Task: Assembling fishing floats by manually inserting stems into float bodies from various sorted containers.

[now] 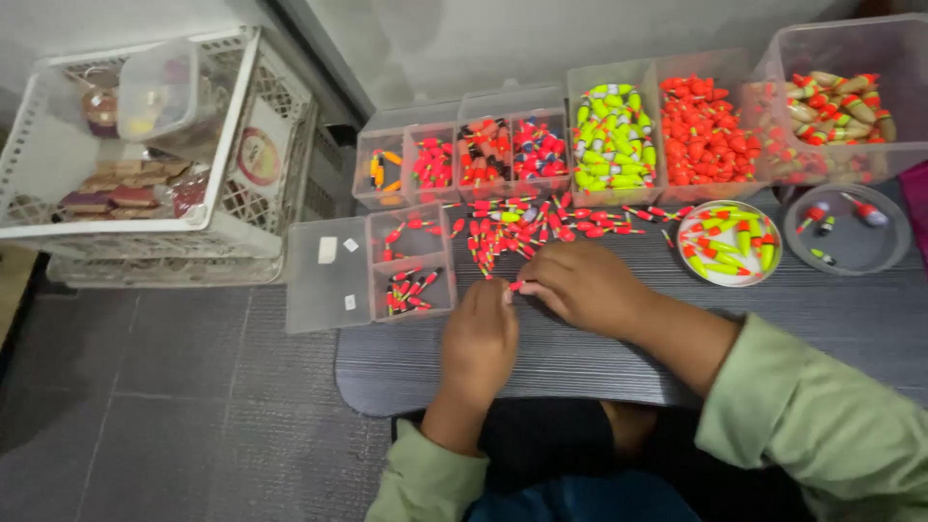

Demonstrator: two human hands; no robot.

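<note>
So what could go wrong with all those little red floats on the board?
1. The loose pile of floats lies close to both hands; a sweep of the right hand might scatter it.
2. The small compartment box sits at the board's left edge, its open lid hanging past it. A nudge from the left hand could perhaps tip it to the floor.
3. The tiny red float between the fingers could slip.
</note>
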